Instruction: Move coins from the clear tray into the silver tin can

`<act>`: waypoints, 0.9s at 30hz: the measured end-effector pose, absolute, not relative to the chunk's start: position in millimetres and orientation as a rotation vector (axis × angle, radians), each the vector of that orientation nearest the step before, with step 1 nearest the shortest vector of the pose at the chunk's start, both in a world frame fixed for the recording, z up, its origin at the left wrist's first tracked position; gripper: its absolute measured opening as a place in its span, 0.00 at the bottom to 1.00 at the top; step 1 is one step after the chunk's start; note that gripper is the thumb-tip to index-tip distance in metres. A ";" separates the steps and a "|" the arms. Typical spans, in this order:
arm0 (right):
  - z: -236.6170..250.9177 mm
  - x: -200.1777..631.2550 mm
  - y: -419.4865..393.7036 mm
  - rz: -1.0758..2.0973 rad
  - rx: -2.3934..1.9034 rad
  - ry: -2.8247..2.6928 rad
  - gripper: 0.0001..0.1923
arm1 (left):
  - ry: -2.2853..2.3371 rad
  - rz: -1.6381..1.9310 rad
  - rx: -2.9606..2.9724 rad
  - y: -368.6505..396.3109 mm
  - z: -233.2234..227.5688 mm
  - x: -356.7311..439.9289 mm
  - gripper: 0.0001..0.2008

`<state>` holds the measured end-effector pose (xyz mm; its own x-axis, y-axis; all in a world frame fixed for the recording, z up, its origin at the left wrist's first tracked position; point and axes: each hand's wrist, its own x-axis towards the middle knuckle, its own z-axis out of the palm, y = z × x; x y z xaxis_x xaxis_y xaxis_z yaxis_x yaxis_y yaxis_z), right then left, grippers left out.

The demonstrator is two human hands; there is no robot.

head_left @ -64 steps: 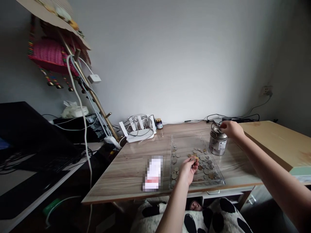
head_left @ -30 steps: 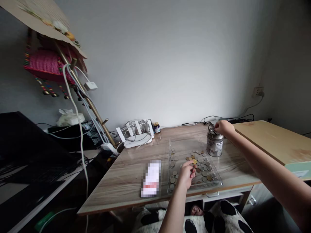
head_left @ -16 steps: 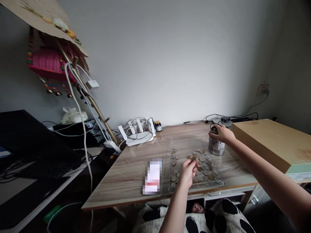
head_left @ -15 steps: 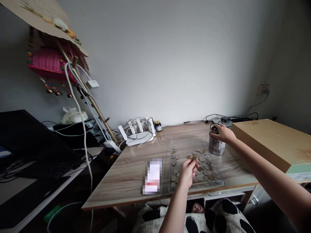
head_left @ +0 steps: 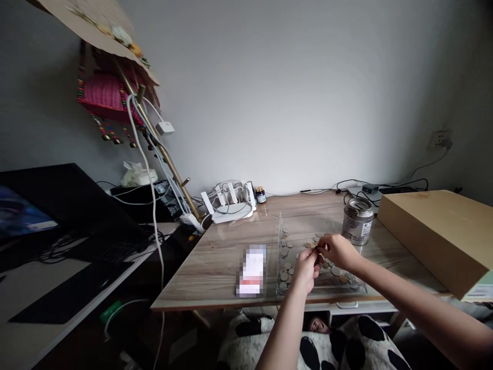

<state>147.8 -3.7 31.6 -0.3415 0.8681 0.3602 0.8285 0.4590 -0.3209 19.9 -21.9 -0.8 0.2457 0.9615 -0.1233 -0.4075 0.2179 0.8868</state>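
Both hands meet over a clear tray (head_left: 360, 289) of coins on the counter (head_left: 215, 267). Left hand (head_left: 307, 268) and right hand (head_left: 336, 251) pinch one small coin (head_left: 318, 252) between fingertips; its facing cannot be told.

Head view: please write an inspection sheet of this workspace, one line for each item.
Surface: wooden table, glossy top.
Job's things: clear tray with loose coins; metal tin upright behind the tray, apart from both hands.
Clutter: white router, small dark jar, blurred white packet, cardboard box.
Hands: left hand and right hand meet over the tray, pinching one coin between them.
Cables: white cords hang at left; black wires along the wall.
Surroundings: grey wall, pink basket, wall socket.
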 end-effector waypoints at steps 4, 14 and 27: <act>61.5 173.3 18.6 0.111 -1.444 -2.169 0.13 | 0.833 1.122 0.736 -21.4 -0.8 19.0 0.12; 117.2 250.3 90.1 -0.158 -2.153 -1.902 0.11 | 0.844 1.140 0.762 -18.7 -6.4 18.3 0.14; 113.2 255.4 87.2 -0.187 -2.182 -1.918 0.11 | 0.859 1.144 0.828 -16.4 -8.5 14.9 0.14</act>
<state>255.4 87.2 113.2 0.1349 0.9600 0.2454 0.9893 -0.1165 -0.0879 14.9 -16.4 -8.5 0.1894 0.9715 -0.1422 -0.4082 0.2096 0.8885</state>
